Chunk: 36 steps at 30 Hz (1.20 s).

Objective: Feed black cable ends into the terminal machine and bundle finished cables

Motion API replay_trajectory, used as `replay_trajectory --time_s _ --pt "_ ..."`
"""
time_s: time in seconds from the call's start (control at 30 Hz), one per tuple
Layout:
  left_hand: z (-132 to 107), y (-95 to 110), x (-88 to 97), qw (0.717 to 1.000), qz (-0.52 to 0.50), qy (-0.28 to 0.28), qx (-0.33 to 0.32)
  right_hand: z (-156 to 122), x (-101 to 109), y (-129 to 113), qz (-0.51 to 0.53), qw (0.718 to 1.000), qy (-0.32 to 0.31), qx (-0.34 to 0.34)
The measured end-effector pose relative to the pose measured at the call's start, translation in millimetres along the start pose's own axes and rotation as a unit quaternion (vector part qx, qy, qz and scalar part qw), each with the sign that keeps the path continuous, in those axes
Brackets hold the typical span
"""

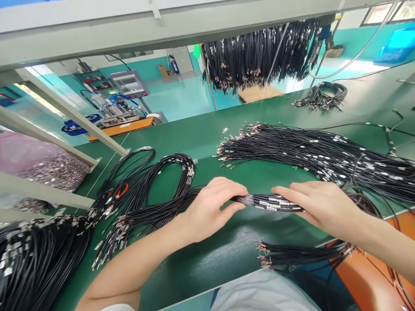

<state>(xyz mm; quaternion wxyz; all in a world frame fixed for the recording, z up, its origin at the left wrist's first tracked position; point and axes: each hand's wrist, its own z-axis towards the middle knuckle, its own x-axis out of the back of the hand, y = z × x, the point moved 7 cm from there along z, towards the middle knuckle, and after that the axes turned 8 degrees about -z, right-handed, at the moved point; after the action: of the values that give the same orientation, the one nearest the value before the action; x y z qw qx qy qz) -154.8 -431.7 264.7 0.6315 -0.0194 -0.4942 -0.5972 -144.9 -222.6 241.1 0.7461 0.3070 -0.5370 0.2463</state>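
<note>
Between my hands runs a bundle of black cables (pixel 270 202) with white and silver label sleeves, held just above the green table (pixel 223 242). My left hand (pixel 215 207) is closed around the bundle, thumb below and fingers above. Farther right, my right hand (pixel 320 203) grips the same bundle, its fingertips beside the labels. The cables trail left past my left hand, where they meet more black cables (pixel 152 211). Clear wrapping seems to cover the bundle close to my left fingertips. Both palms are hidden from view.
A large spread of cables (pixel 292 147) lies behind my hands. Looped cables (pixel 171 162) and a dark heap (pixel 42 255) are at left. Loose cable ends (pixel 275 255) lie near my body. Metal posts (pixel 74 112) stand at left; a shelf beam (pixel 181 26) crosses above.
</note>
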Motion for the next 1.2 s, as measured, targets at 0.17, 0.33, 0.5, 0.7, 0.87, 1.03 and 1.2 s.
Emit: replay_trajectory --time_s 0.17,0.33,0.5,0.7,0.87,1.03,1.2 --pt "-11.1 9.6 -7.6 0.99 0.075 0.077 -0.096 5.2 3.1 2.0 0.06 0.998 -0.014 -0.012" --pt "-8.8 12.3 -4.5 0.989 0.082 0.103 -0.064 4.8 3.4 0.7 0.065 0.998 -0.013 -0.018" --pt "15.3 -22.8 -14.7 0.954 -0.164 -0.126 0.216 -0.6 0.8 -5.3 0.036 0.999 -0.026 0.003" --pt "21.1 -35.2 -33.6 0.854 -0.362 -0.179 0.328 -8.0 7.2 -18.2 -0.01 0.999 -0.028 0.032" --pt "19.9 -14.8 -38.8 0.893 -0.292 -0.173 0.295 -13.4 11.2 -25.6 -0.029 0.998 -0.026 0.049" --pt "14.8 -19.3 -49.9 0.858 -0.289 -0.242 0.349 -18.0 11.1 -32.1 -0.055 0.996 -0.015 0.071" --pt "13.9 -34.3 -88.3 0.768 -0.302 -0.483 0.292 -21.8 16.6 -45.7 -0.053 0.995 0.014 0.087"
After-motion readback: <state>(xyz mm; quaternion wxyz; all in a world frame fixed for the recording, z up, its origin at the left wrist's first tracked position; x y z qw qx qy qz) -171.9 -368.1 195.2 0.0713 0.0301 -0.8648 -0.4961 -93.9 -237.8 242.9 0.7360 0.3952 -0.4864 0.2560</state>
